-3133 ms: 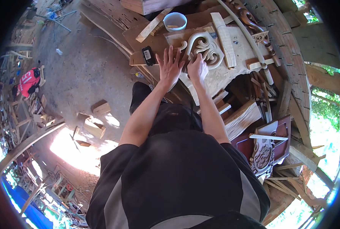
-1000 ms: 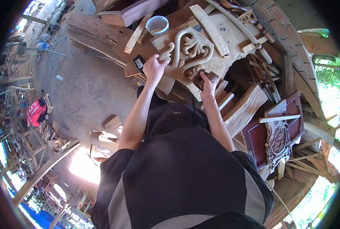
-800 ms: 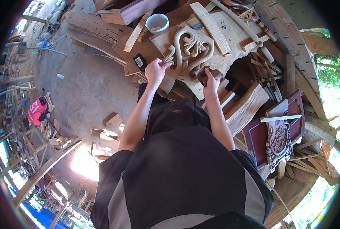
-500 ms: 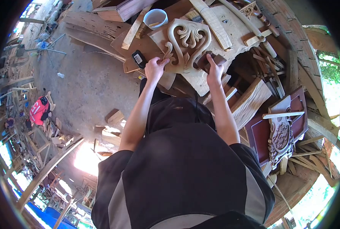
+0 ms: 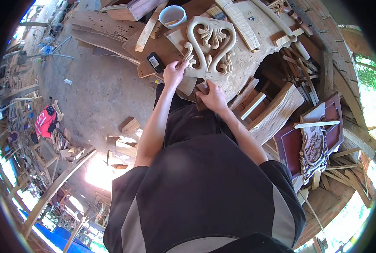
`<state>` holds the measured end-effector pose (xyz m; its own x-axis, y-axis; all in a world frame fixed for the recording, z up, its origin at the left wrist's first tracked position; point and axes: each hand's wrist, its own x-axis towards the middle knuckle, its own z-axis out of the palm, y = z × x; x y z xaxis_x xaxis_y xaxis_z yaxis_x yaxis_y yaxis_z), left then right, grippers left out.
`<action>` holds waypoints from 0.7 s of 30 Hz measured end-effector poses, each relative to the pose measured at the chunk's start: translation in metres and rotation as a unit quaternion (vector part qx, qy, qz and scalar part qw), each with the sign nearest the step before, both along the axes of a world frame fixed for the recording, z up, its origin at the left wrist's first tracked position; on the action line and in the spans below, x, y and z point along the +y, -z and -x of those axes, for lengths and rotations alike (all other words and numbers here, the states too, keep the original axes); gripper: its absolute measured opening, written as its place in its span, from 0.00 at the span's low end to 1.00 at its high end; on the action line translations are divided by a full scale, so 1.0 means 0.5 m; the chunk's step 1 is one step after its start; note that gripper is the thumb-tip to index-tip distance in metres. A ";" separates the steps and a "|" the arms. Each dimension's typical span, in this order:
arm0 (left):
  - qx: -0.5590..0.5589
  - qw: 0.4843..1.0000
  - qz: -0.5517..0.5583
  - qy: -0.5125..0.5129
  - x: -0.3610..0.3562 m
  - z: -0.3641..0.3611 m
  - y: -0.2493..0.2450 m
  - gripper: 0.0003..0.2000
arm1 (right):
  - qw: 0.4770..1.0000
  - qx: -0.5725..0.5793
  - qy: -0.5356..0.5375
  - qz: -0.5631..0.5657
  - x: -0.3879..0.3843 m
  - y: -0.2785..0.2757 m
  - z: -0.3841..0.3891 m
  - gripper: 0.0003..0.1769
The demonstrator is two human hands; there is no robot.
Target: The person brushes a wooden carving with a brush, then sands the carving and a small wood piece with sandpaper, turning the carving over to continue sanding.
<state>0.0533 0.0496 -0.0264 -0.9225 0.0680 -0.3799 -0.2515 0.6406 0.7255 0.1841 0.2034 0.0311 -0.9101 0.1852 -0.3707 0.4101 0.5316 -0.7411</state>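
left hand (image 5: 174, 73) pinching 1 carved panel (image 5: 209, 63) | right hand (image 5: 213, 97) gripping 1 brown block (image 5: 202, 87) | 1 white bowl (image 5: 166, 17)

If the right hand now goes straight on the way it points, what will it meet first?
Most likely the lower edge of the carved panel, just ahead of the right hand and its brown block; depth is unclear.

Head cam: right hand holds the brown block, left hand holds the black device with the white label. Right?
Not quite: the left hand has its fingers on the left edge of the carved scroll piece. The black device lies beside that hand, not in it, as the head view shows. The right hand does hold the brown block.
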 end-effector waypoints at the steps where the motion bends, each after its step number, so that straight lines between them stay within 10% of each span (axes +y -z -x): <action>1: 0.007 1.000 0.011 0.004 0.001 0.001 0.001 0.26 | 1.000 0.005 0.016 0.001 0.005 0.001 0.002 0.22; 15: 0.007 1.000 0.011 -0.010 0.004 -0.004 0.022 0.26 | 0.998 0.020 0.057 -0.006 0.025 0.004 -0.026 0.22; 21: 0.007 1.000 0.026 -0.009 0.014 -0.013 0.005 0.26 | 0.896 0.319 0.220 -0.218 0.085 -0.010 0.012 0.18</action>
